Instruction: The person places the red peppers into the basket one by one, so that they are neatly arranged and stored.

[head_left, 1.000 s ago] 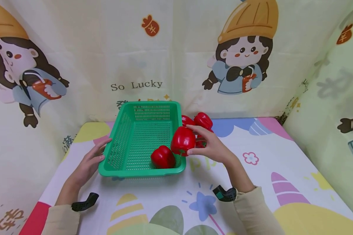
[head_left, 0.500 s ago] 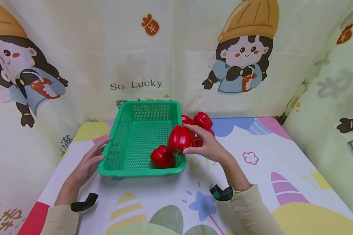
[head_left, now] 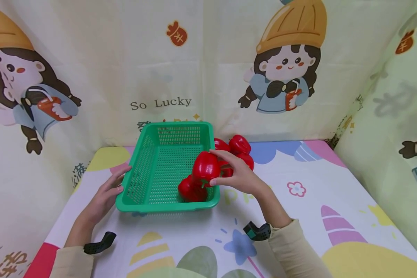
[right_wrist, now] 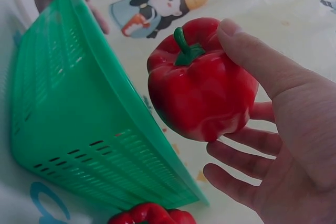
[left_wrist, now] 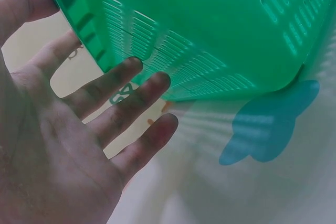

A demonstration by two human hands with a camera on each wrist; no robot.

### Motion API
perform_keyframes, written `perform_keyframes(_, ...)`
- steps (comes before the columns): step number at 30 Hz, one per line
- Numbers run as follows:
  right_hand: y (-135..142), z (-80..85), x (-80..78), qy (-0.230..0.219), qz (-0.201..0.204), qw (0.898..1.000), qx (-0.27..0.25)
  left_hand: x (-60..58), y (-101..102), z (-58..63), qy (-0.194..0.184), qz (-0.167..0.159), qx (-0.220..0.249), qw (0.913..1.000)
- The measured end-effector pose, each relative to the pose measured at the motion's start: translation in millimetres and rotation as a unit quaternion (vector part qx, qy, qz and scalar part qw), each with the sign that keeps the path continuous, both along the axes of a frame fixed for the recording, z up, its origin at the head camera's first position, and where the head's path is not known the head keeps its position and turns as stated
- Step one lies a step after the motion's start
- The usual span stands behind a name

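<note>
My right hand (head_left: 242, 175) pinches a glossy red bell pepper (head_left: 205, 166) between thumb and fingertips, over the right rim of a green slotted plastic basket (head_left: 160, 209). In the right wrist view, the held pepper (right_wrist: 202, 85) shows its green stem, with the thumb on its upper side. Another red bell pepper (head_left: 186, 190) lies in the basket's near right corner, partly covered by the held one. On the basket's left side is my left hand (head_left: 102, 199). Its fingers, loosely extended in the left wrist view, reach along the outer wall (left_wrist: 173, 19), the thumb at the rim.
Several more red bell peppers (head_left: 240, 144) cluster just right of the basket, partly hidden behind my right hand. A patterned cloth (head_left: 285, 216) covers the table. Printed fabric walls (head_left: 222, 85) stand close behind it and at both sides.
My right hand has carried its bell pepper leftward, from beside the basket's right rim to over its inner edge, overlapping the other pepper. My left hand stays at the basket.
</note>
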State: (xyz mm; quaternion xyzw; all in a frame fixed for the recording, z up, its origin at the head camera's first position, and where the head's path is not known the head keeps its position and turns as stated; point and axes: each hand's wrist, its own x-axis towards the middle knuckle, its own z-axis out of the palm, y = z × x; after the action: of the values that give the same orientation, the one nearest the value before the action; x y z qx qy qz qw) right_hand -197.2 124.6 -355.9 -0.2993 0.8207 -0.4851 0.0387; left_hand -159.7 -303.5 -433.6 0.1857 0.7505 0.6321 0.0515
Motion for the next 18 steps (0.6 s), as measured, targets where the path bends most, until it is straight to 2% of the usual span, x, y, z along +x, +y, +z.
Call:
perform_keyframes(8,-10.4,-1.3,-1.1,0.005,0.025,1.0,-0.004,-1.0,-1.1,-1.2,-0.01,0.006,-0.004,0.9999)
perform_keyframes(18,-22.1,-3.4,-1.6,0.011,0.038,0.999,-0.001,0.2,-1.7,-2.7,-0.009,0.003,-0.003,0.9999)
